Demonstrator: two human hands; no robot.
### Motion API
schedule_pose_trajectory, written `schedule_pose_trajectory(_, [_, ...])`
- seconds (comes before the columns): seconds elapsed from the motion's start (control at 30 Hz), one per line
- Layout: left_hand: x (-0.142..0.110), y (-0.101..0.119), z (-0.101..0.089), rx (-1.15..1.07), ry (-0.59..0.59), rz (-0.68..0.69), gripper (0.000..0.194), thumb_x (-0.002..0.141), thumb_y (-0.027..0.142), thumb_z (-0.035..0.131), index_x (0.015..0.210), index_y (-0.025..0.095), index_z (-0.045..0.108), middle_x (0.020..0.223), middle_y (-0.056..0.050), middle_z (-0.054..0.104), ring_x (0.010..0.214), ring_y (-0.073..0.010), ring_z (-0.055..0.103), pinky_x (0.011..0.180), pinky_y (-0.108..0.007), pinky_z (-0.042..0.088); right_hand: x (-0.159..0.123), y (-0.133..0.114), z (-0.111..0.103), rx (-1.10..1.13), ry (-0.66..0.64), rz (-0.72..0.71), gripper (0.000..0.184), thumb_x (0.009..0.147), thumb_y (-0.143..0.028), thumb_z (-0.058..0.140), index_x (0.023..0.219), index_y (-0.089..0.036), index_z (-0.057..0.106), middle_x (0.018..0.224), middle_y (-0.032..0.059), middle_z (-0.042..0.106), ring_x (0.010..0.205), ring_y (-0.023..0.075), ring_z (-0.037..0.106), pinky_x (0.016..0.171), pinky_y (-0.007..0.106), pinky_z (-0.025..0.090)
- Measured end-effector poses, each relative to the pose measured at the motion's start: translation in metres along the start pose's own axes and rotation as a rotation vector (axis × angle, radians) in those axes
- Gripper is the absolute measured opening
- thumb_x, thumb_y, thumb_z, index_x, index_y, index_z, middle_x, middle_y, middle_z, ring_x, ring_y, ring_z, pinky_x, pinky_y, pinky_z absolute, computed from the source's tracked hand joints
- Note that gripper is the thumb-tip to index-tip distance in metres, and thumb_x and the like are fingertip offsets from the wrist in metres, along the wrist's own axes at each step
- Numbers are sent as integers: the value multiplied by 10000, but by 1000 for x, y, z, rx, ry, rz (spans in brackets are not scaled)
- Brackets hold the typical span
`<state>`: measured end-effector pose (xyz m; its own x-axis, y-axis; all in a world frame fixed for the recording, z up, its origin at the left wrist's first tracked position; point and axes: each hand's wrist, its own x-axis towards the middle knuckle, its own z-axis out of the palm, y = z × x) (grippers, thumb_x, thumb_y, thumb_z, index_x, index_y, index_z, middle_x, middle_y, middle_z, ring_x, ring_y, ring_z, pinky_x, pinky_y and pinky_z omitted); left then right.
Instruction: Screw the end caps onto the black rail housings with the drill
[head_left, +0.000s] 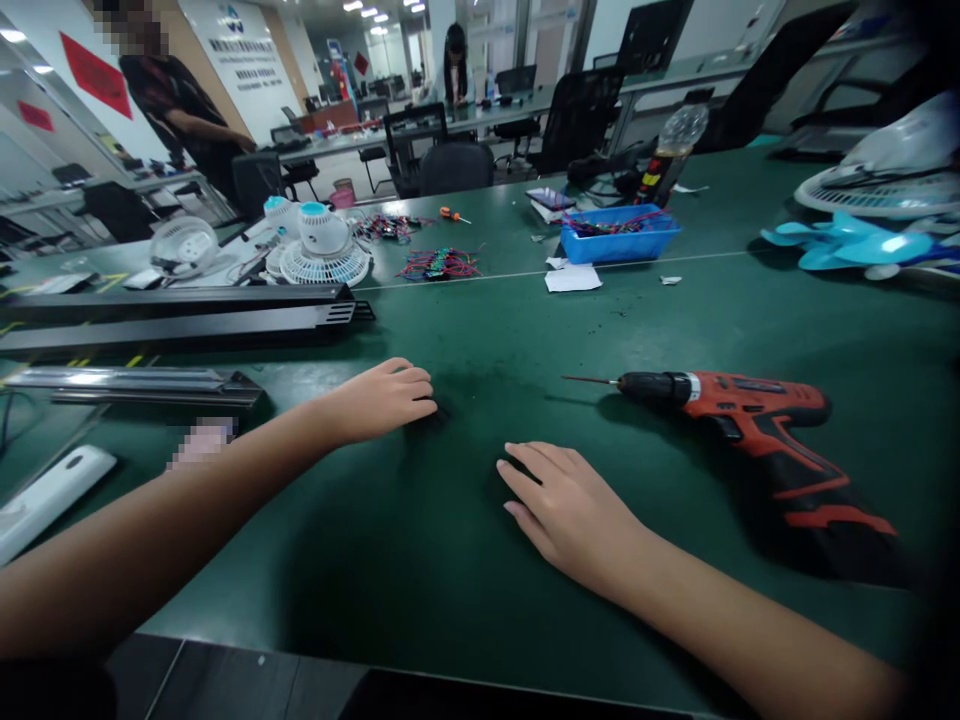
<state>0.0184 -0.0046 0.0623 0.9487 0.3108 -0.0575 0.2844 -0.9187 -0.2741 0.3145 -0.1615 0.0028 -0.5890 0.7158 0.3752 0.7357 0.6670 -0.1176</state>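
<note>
My left hand [390, 398] is over the green table [480, 560], palm down, its fingers loosely bent with small gaps between them. A dark patch lies under its fingertips; whether this is shadow or a small object I cannot make out. Lower and to the right, my right hand [555, 500] rests near the tabletop with thumb and fingers apart and nothing between them. Beyond it on the right lies an orange and black cordless drill [750, 405] on its side, its long thin bit pointing left. Neither hand touches the drill.
Long black metal housings [172, 325] lie at the left, near a white case [56, 500]. Further back are white fan parts [319, 245], wired circuit boards [439, 263], a screwdriver [454, 215], a blue bin [621, 238], a bottle [671, 145] and blue fan blades [847, 243]. A person [187, 110] stands far left.
</note>
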Motion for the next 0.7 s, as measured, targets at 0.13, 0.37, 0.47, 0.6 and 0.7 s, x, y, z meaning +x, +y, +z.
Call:
schedule_pose_trajectory(0.13, [-37, -22, 9, 9, -101, -114, 389, 979, 63, 580, 1239, 277, 775, 1309, -69, 793, 1363, -239, 646, 1113, -381, 450, 0, -1, 0, -3, -29, 0, 315, 999, -146, 701, 1286, -67, 803, 1322, 248, 808, 1213, 391, 765, 955, 525, 671])
schedule_pose_trajectory(0.37, [-106, -62, 23, -123, -257, -380, 482, 964, 213, 640, 1429, 326, 699, 1428, -63, 755, 1401, -263, 630, 1181, -401, 429, -1, 0, 3, 7, -41, -20, 315, 998, -146, 713, 1290, -68, 803, 1327, 253, 806, 1220, 401, 768, 950, 542, 680])
schedule_pose_trajectory(0.47, [-128, -72, 25, -170, -291, -479, 508, 950, 292, 669, 1455, 346, 681, 1457, -53, 744, 1414, -276, 625, 1206, -413, 424, -2, 0, 3, 14, -46, -29, 312, 997, -139, 715, 1289, -75, 804, 1321, 249, 809, 1215, 399, 774, 943, 546, 686])
schedule_pose_trajectory(0.6, [-145, -79, 24, -153, -376, -557, 535, 952, 361, 642, 1484, 308, 662, 1509, -78, 716, 1487, -311, 570, 1238, -455, 402, -2, 1, 3, 4, -42, -36, 307, 1000, -144, 710, 1286, -84, 806, 1319, 242, 813, 1205, 389, 782, 939, 528, 693])
schedule_pose_trajectory(0.7, [-153, -80, 23, -106, -425, -619, 654, 958, 393, 610, 1594, 245, 567, 1573, -145, 661, 1529, -339, 535, 1245, -487, 389, -1, 0, 2, -7, -45, -40, 303, 1002, -149, 701, 1277, -78, 809, 1314, 240, 816, 1194, 386, 787, 932, 520, 697])
